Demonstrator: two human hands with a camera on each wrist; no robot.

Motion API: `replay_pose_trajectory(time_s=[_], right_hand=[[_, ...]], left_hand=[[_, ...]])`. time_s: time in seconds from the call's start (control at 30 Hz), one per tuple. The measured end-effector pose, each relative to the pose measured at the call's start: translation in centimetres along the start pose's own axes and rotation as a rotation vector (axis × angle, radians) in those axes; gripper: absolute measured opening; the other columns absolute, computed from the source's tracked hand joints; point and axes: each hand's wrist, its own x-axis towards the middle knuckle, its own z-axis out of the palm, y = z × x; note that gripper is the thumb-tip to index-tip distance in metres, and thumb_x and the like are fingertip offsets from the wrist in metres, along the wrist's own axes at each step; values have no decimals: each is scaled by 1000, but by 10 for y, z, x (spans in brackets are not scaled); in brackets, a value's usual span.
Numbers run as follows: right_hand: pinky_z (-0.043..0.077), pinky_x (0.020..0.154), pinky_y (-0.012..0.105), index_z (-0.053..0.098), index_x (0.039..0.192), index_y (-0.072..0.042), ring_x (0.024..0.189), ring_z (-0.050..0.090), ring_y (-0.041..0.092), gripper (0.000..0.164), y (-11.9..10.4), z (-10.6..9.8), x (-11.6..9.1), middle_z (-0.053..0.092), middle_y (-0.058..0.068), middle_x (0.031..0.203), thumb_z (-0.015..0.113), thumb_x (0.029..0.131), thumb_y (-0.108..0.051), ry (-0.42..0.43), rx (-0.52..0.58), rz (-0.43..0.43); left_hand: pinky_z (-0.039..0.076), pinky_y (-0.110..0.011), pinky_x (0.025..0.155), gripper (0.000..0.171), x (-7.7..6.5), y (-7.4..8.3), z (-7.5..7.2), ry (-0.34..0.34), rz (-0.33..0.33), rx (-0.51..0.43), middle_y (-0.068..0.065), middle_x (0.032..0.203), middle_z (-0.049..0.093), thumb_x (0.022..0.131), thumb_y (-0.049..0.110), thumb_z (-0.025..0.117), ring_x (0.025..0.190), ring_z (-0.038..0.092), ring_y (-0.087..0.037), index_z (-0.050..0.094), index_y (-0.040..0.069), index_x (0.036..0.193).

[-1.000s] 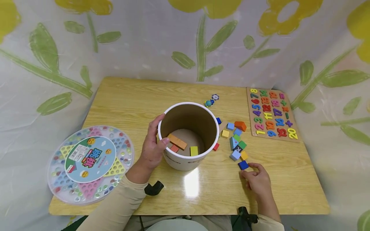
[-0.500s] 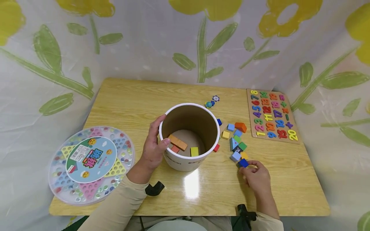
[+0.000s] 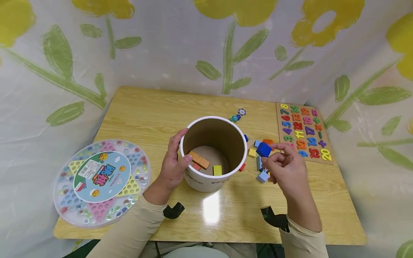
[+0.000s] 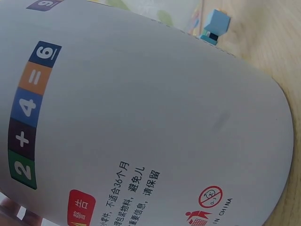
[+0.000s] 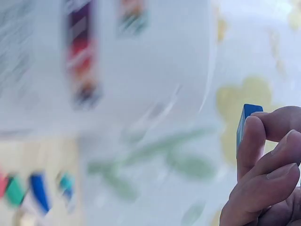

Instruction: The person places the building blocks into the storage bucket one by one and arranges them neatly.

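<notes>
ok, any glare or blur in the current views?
Head: bright glare patch on the wooden tabletop, in front of the white bucket; left wrist: printed "2 + 4 = 6" strip legible; right wrist: bucket print and green block blurred, fingers on the blue block sharper.

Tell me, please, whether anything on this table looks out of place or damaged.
The round game board appears to jut past the left edge of the table, so it looks badly placed. Loose blocks also lie in an untidy cluster right of the bucket. I see no obvious damage.
</notes>
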Motion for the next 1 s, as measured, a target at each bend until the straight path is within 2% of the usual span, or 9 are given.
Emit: replay_pose_trajectory(time_s=[0.1, 0.23, 0.3, 0.43, 0.57, 0.73, 0.83, 1.0], right_hand=[[41, 37, 27, 55, 113, -1, 40, 45, 16, 34, -21, 20, 4, 60, 11, 70, 69, 82, -1, -99, 77, -70], [40, 36, 28, 56, 115, -2, 41, 45, 16, 37, -29, 39, 6, 60, 12, 72, 69, 81, 1, -200, 91, -111], [40, 36, 29, 56, 119, -3, 41, 44, 18, 41, -25, 41, 7, 61, 12, 72, 70, 80, 0, -218, 73, -120], [40, 36, 29, 56, 123, -4, 40, 43, 20, 44, -11, 27, 9, 63, 12, 73, 69, 81, -1, -167, 70, -98], [41, 36, 27, 54, 127, -6, 39, 44, 17, 46, 14, 6, 10, 64, 13, 73, 67, 83, -2, -73, 56, -22], [40, 36, 29, 52, 130, -15, 37, 43, 16, 50, 60, -14, 6, 66, 11, 72, 70, 84, -13, 7, -15, 163], [40, 37, 31, 51, 131, -16, 37, 43, 16, 52, 89, -22, 2, 67, 10, 73, 71, 83, -20, 33, -54, 277], [41, 39, 34, 51, 131, -17, 38, 43, 16, 54, 127, -26, -5, 60, 21, 72, 72, 82, -23, 57, -153, 399]], left_hand=[[30, -53, 98, 72, 0, -3, -1, -6, 8, -9, -20, 139, 29, 79, 22, 54, 126, 33, -34, 31, 13, 147], [30, -53, 98, 72, 1, 1, 1, -11, -5, 2, -21, 139, 29, 79, 21, 54, 126, 33, -37, 30, 11, 146], [29, -55, 99, 71, 1, 12, 2, -9, -12, 21, -21, 138, 30, 80, 19, 53, 125, 31, -42, 30, 7, 146], [28, -55, 100, 69, 2, 34, 6, -8, -33, 67, -22, 136, 32, 79, 16, 51, 125, 33, -37, 30, -1, 143], [30, -53, 99, 71, 3, 36, 5, -5, -28, 72, -23, 135, 32, 77, 16, 51, 124, 36, -32, 29, -2, 142], [25, -55, 100, 72, 2, 14, 0, 5, 6, 79, -25, 138, 31, 77, 19, 53, 125, 31, -40, 32, 3, 143], [22, -59, 101, 71, 2, 1, -2, 8, 29, 76, -22, 139, 32, 78, 23, 54, 127, 29, -43, 33, 8, 144], [21, -62, 99, 72, 2, -6, -2, 9, 46, 52, -20, 140, 33, 78, 26, 56, 127, 30, -41, 34, 10, 145]])
